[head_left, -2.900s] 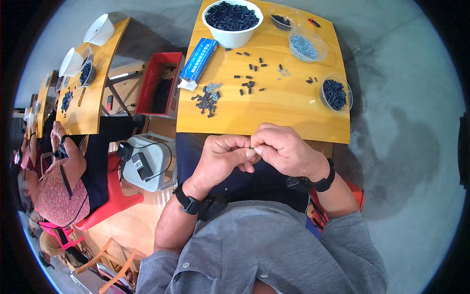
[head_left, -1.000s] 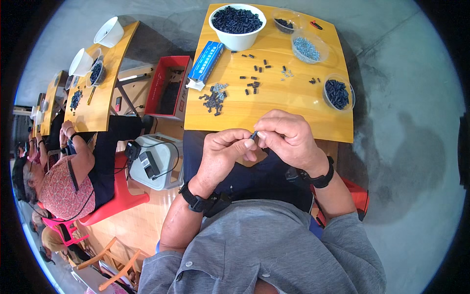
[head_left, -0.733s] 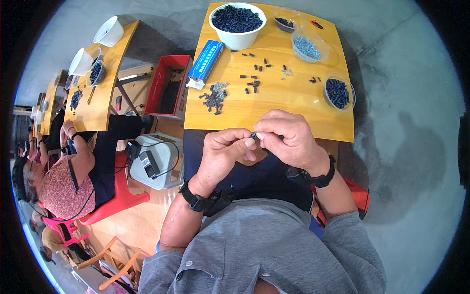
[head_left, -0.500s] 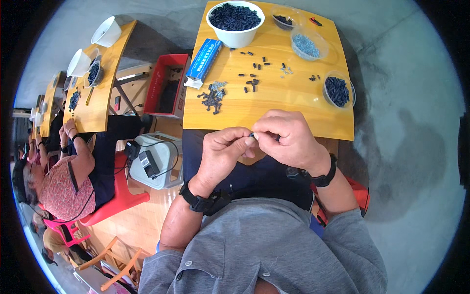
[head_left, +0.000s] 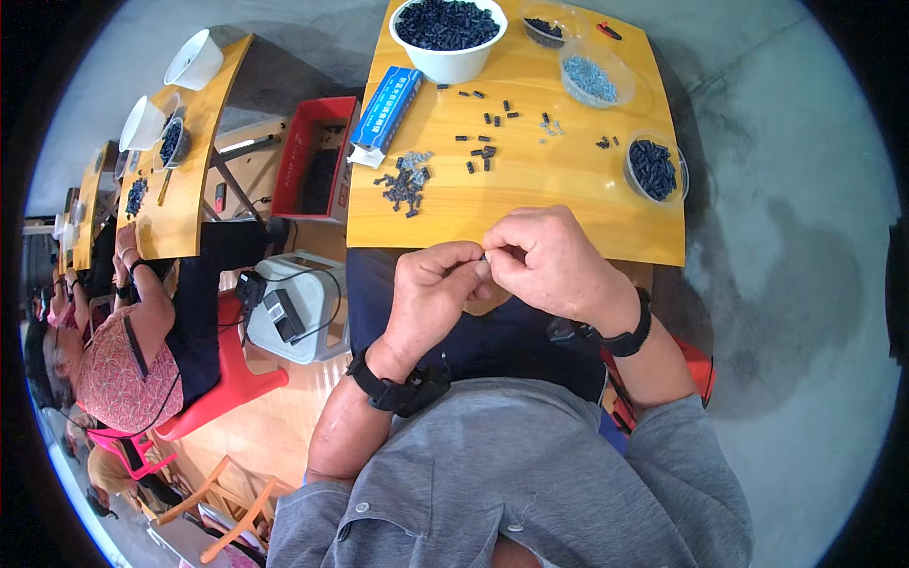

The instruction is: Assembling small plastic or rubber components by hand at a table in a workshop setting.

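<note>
Just off the table's front edge my two hands meet, fingertips together. My left hand (head_left: 436, 289) pinches a small black part (head_left: 485, 257), mostly covered by the fingers. The closed fingers of my right hand (head_left: 551, 260) press at the same spot; whether they hold a separate small piece is hidden. Ahead on the table (head_left: 568, 213) lie loose short black plastic pieces (head_left: 483, 151) in the middle. To their left is a pile of black parts (head_left: 405, 194) with silver screws (head_left: 414, 163) beside it.
A white bowl of black pieces (head_left: 447, 64) stands at the back, a blue box (head_left: 388, 112) nearer. Clear tubs hold silver screws (head_left: 589, 80), small dark parts (head_left: 544, 33) and black pieces (head_left: 653, 170). A grey stool (head_left: 298, 312) and a seated person (head_left: 133, 364) are left.
My right hand has turned slightly, and its fingers have closed further over the small black part. The view has shifted a little; the things on the table look unmoved.
</note>
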